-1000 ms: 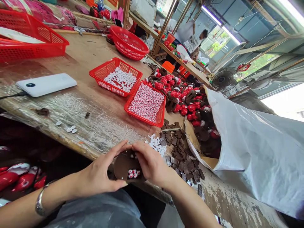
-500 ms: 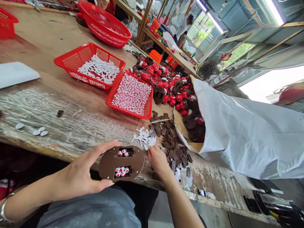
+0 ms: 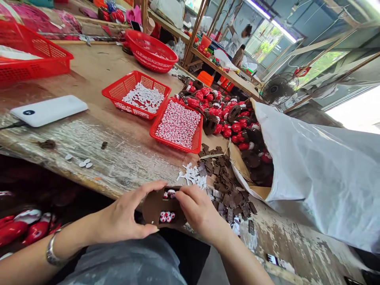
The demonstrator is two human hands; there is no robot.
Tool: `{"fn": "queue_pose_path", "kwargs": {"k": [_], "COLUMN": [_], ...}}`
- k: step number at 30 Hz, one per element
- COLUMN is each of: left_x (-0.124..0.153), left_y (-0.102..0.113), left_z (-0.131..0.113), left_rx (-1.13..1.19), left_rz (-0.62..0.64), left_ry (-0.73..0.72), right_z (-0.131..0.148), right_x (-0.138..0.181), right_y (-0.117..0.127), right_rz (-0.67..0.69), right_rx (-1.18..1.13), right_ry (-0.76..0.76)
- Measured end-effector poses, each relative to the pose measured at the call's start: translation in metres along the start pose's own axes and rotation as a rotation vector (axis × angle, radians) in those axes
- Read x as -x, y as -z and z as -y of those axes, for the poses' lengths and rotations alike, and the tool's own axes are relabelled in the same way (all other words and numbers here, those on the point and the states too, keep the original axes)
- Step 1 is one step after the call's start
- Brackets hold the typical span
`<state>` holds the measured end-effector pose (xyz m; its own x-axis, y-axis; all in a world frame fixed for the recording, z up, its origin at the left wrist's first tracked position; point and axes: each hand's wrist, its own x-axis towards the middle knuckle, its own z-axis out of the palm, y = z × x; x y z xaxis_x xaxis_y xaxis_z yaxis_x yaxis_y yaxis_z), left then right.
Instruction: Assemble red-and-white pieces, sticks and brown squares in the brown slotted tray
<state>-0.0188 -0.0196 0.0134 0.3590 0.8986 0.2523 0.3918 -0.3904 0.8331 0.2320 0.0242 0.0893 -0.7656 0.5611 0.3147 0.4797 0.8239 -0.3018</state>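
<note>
My left hand [image 3: 124, 213] grips a brown oval plastic plate [image 3: 154, 208] from below and at its side. The plate has recesses holding small red-and-white beads [image 3: 166, 216]. My right hand [image 3: 199, 208] sits over the plate's upper part, fingers closed against it, and hides what is at the fingertips. Just beyond that hand lies a small heap of white plastic pieces [image 3: 192, 176] beside a loose scatter of dark brown pieces [image 3: 226, 194]. A silver bangle [image 3: 51, 251] circles my left wrist.
Red baskets hold beads [image 3: 178, 124] and white pieces [image 3: 142, 97] on the worn wooden bench [image 3: 124, 154]. Beyond, red-and-brown parts [image 3: 221, 114] spill from a white sack [image 3: 314, 170]. A power bank [image 3: 49, 111] lies left; a person [image 3: 237, 43] stands far back.
My right hand has moved from the white pieces onto the brown plate. The plate now tilts, partly covered by both hands, and the view has swung slightly.
</note>
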Motion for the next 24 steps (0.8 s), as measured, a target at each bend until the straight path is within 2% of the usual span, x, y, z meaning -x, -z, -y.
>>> {"fn": "queue_pose_path", "kwargs": {"k": [4, 8, 12, 18, 24], "left_x": [0.001, 0.001, 0.005, 0.009, 0.009], "left_y": [0.0, -0.001, -0.004, -0.007, -0.005], "left_z": [0.002, 0.007, 0.013, 0.022, 0.022], "left_rx": [-0.003, 0.059, 0.061, 0.03, -0.035], "left_rz": [-0.021, -0.024, -0.008, -0.029, -0.018], "left_ry": [-0.038, -0.023, -0.021, 0.031, 0.035], "right_z": [0.002, 0.001, 0.009, 0.019, 0.025], "right_x": [-0.014, -0.014, -0.003, 0.015, 0.003], "right_y": [-0.005, -0.004, -0.001, -0.016, -0.014], "right_rz": [0.128, 0.163, 0.173, -0.001, 0.037], "right_rx": [0.1, 0.087, 0.126, 0.099, 0.065], "right_ry": [0.099, 0.151, 0.057, -0.195, -0.129]}}
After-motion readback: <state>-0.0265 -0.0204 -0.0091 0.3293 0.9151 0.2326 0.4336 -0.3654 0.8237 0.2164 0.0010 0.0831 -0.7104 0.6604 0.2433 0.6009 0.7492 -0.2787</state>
